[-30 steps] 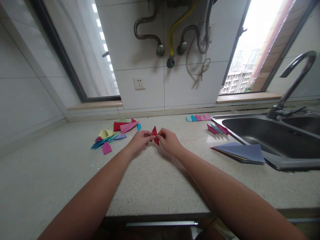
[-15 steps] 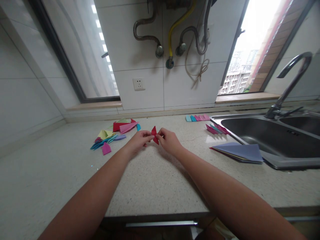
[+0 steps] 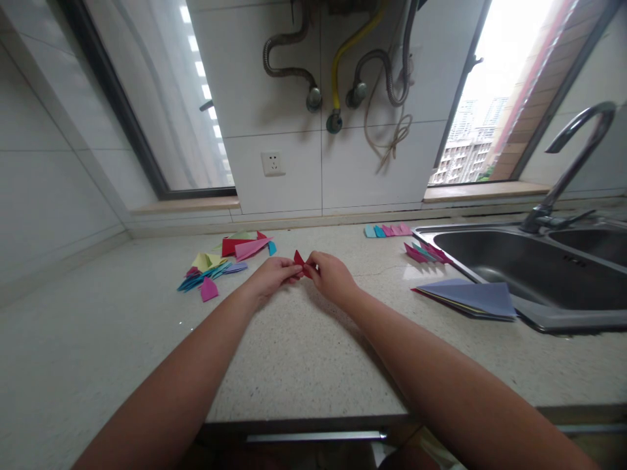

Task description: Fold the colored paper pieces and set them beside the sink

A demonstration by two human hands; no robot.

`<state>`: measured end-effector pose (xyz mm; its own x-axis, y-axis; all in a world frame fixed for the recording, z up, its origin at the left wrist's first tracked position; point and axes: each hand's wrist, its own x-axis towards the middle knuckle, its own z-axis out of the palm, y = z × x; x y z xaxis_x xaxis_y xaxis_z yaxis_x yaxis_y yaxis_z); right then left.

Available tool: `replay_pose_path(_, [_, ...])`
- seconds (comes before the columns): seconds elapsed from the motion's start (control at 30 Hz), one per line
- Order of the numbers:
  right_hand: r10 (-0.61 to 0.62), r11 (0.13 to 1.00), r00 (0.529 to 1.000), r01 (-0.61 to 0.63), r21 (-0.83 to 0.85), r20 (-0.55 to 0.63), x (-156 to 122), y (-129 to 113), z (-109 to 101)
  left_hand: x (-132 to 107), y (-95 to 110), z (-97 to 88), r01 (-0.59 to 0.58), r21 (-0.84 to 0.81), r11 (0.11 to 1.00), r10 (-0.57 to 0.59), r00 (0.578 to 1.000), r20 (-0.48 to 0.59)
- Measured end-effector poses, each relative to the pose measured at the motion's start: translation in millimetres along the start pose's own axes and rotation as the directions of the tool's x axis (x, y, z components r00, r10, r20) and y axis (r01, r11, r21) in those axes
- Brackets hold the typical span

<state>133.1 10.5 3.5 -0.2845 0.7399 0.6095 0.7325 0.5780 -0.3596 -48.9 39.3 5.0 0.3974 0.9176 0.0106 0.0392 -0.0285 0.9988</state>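
Both my hands meet over the speckled countertop (image 3: 294, 352), pinching a small folded red paper piece (image 3: 300, 261) between them. My left hand (image 3: 272, 275) grips its left side with thumb and fingertips. My right hand (image 3: 332, 275) holds the right side, fingers curled. Only the upper tip of the red piece shows; the rest is hidden by my fingers.
A heap of coloured folded papers (image 3: 223, 261) lies to the left. Small folded pieces (image 3: 389, 230) and more (image 3: 427, 252) sit by the steel sink (image 3: 539, 274). A stack of square paper sheets (image 3: 470, 298) rests at the sink edge. A tap (image 3: 568, 170) stands at right.
The red piece has been folded down flatter between my fingers; its lower point no longer shows. Both hands stay in nearly the same spot.
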Motion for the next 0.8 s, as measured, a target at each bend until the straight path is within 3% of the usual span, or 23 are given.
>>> replay_pose_path(0.17, [-0.019, 0.998, 1.0, 0.02, -0.055, 0.018, -0.7, -0.6, -0.9, -1.6, 1.0, 0.1, 0.003, -0.05, 0.999, 0.0, 0.999, 0.047])
replay_pose_path(0.33, [-0.041, 0.995, 0.999, 0.04, -0.089, -0.008, -1.1, -1.2, -4.4, -0.8, 1.0, -0.1, -0.007, -0.063, 0.998, 0.008, 1.0, 0.022])
replay_pose_path(0.57, [-0.078, 0.99, 0.997, 0.075, -0.121, -0.019, -0.2, -2.8, -8.2, -0.3, -0.7, 1.9, 0.049, -0.291, 0.955, -0.034, 0.998, 0.054])
replay_pose_path(0.8, [-0.103, 0.985, 0.994, 0.1, -0.138, -0.019, 0.3, -2.7, -9.1, 0.4, -3.5, -0.7, 0.065, -0.309, 0.949, -0.037, 0.995, 0.095])
